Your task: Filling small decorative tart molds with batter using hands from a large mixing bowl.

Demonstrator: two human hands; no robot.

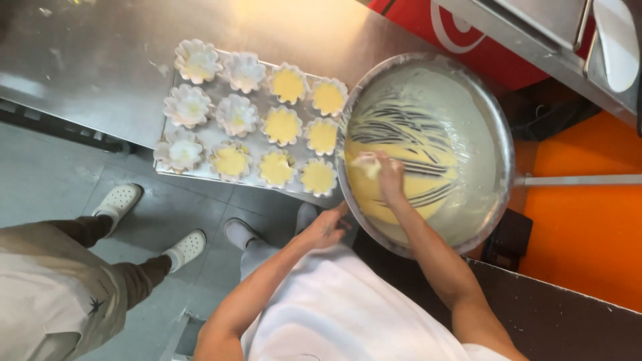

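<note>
At counter edge: wide round steel bowl (498,154) of runny yellow batter (374,194), likely heavy, slippery. Left hand (326,229) grips rim; right hand (388,175) closed around pale scoop (364,161).

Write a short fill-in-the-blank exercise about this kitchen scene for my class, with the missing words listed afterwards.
1. The right hand scrapes yellow batter inside a big metal ____.
2. The left hand grips the bowl's ____.
3. The paper cups stand on a ____ left of the bowl.
4. The cups at the tray's left end are almost ____.

Missing words: bowl; rim; tray; empty
</note>
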